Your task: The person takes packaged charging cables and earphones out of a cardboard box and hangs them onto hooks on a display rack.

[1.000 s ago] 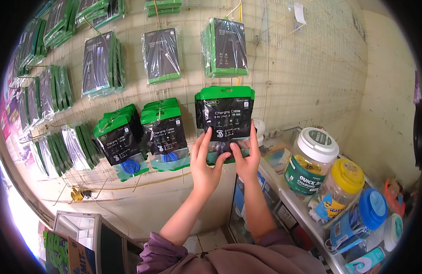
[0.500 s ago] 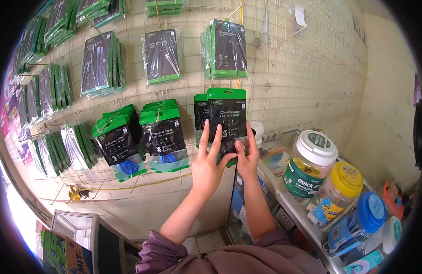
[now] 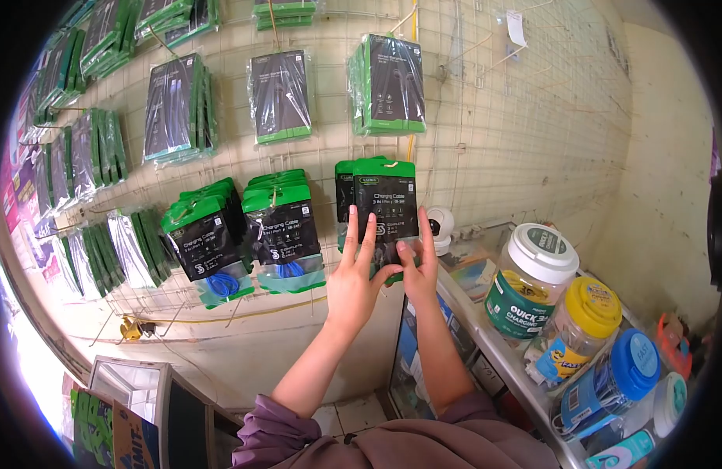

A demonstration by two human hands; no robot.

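Observation:
Both my hands are on a black and green charging cable pack at the wire rack. My left hand grips its lower left part, two fingers lying up across the front. On the lower right side, my right hand holds the pack with its thumb on the front. A hook tip shows at the pack's top hole. Another such pack hangs partly hidden behind it, to the left. Two groups of similar packs with blue cables hang further left, the nearer and the farther one.
Boxed earphone packs hang above on the wire grid. On the glass counter at right stand several jars, among them a white-lidded jar and a blue-lidded one. A white camera sits behind my right hand.
The held pack first slid right, off the one behind it, uncovering that pack's left part. Since then it has moved slightly down and left, its top hole now at the hook tip.

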